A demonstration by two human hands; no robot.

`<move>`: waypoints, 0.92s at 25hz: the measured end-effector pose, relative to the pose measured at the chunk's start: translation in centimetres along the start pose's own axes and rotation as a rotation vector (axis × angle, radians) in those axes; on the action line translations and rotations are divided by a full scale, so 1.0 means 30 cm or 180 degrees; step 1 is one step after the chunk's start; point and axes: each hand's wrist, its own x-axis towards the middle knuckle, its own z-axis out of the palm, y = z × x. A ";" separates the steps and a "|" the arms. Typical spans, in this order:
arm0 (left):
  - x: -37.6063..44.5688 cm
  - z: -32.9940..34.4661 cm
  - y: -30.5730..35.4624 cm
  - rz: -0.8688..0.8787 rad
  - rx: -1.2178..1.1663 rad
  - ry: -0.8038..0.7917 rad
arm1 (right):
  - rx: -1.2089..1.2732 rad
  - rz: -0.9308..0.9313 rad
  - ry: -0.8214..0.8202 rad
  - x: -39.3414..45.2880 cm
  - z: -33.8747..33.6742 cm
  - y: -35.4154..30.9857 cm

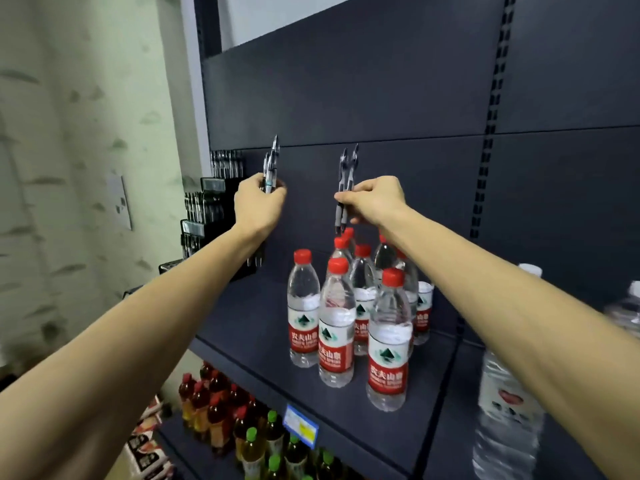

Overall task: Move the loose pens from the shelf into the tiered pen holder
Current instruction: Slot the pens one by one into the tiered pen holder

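- Far left on the shelf (263,327), against the wall end: black tiered pen holder (207,206), stepped rows already stocked with upright pens; its lower right part hidden behind the left forearm
- Just right of the holder, raised above the shelf: left hand (258,202), fingers curled round a small bunch of pens (270,164), tips pointing up, about level with the holder's upper tiers; exact pen count unclear, looks like two or three
- Centre, well clear of the left hand: right hand (375,199) pinches two pens (347,183) near mid-barrel between thumb and fingers, pens near upright, lower ends hanging just above the bottle caps
- Below the right hand, standing on the shelf: cluster of red-capped water bottles (337,323) with red and white labels
- Right edge: larger clear bottles (509,403), partly cut off by the right forearm
- Lower shelf, bottom left: dark drink bottles (214,407) with red and green caps, blue price tag (300,426) on the shelf lip above them
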 end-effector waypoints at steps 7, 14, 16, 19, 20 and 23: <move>0.307 -0.031 -0.252 -0.0370 -0.0310 0.0068 | -0.0083 0.0060 -0.0076 0.226 0.302 0.001; 0.617 -0.115 -0.505 -0.0459 -0.0527 0.0064 | -0.0273 0.0122 -0.0176 0.392 0.630 0.002; 0.705 -0.147 -0.578 -0.0428 -0.0490 -0.0069 | -0.0375 0.0235 -0.0138 0.430 0.737 -0.013; 0.815 -0.174 -0.697 -0.0381 -0.0566 -0.0298 | -0.0454 0.0381 -0.0014 0.496 0.917 -0.025; 0.839 -0.178 -0.728 -0.0338 -0.0630 -0.0349 | -0.0438 0.0372 0.0096 0.515 0.977 -0.021; 0.896 -0.184 -0.783 -0.0408 -0.0802 -0.0371 | -0.0445 0.0218 0.0543 0.561 1.119 0.003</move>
